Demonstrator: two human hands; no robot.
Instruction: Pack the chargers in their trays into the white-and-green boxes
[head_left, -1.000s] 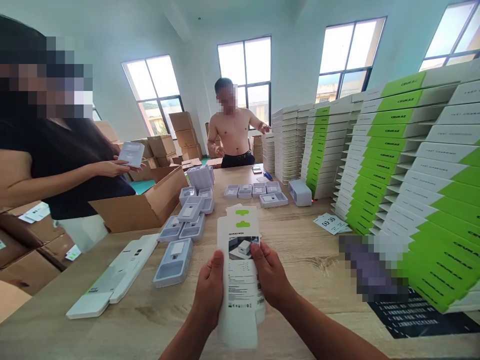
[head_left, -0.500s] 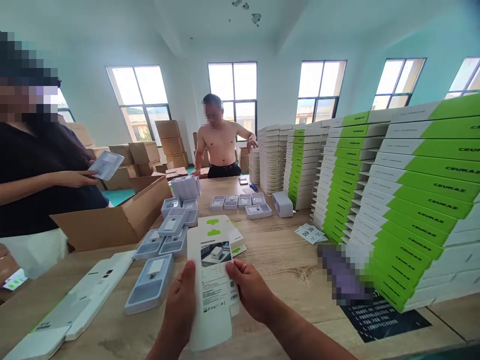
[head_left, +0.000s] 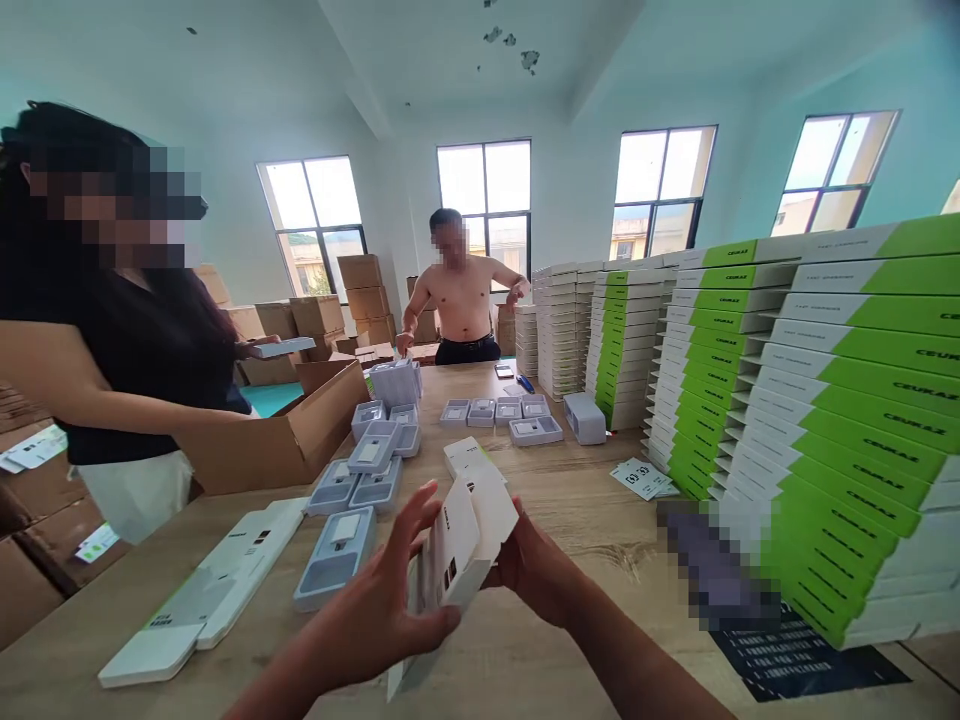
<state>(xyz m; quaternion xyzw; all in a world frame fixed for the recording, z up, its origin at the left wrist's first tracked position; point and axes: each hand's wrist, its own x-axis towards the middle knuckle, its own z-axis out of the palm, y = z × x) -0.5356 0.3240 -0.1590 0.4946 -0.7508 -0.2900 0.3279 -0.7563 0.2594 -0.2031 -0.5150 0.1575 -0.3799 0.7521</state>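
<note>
A white printed cardboard box (head_left: pixel 454 545), part-way opened out from flat, stands tilted between my hands above the table. My left hand (head_left: pixel 375 610) curves around its left side, thumb on the lower front edge and fingers near the upper edge. My right hand (head_left: pixel 536 565) grips the right side, its fingertips partly hidden behind the cardboard. Just beyond lies another flat white box (head_left: pixel 471 458). To the left of my left hand, a pale plastic tray (head_left: pixel 335 560) holds a small white item, and more such trays (head_left: pixel 373 447) sit behind it.
Flattened boxes (head_left: pixel 210 580) lie at the left. Tall stacks of green-and-white boxes (head_left: pixel 840 440) line the right side, with cards (head_left: pixel 641 478) nearby. A person (head_left: pixel 127 370) reaches into an open carton (head_left: pixel 262 450). Another person (head_left: pixel 465 310) stands at the far table end.
The flat box has been turned and opened into a tube shape. My left hand has spread around it. The person at left has lowered an arm into the carton; the view shifted left.
</note>
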